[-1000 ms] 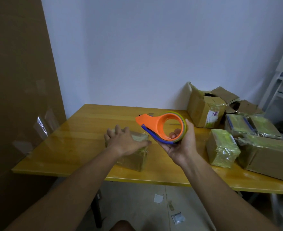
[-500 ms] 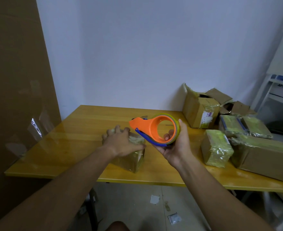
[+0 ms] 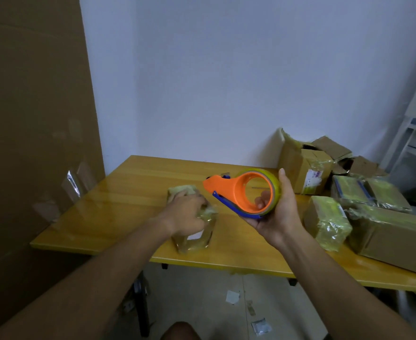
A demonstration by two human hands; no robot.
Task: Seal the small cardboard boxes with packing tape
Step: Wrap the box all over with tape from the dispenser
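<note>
Now my left hand point(image 3: 187, 214) has slid round the small box point(image 3: 194, 231) from lying flat on its top a second ago to curling over the near upper corner, fingers clamped on it, and the box looks turned a little under my palm, so I judge I am presenting a fresh face for the next strip. My right hand point(image 3: 275, 212) has barely moved: it grips the tape dispenser point(image 3: 241, 192), fingers hooked through the orange ring, nose pointing left above the box but not touching it. That box sits near the front edge of the yellow table point(image 3: 118, 192), well apart from the pile of wrapped boxes point(image 3: 327, 222) on my right. It is already glossy with yellowish tape on most faces, wrinkled on top, with a pale label showing low on the front.
</note>
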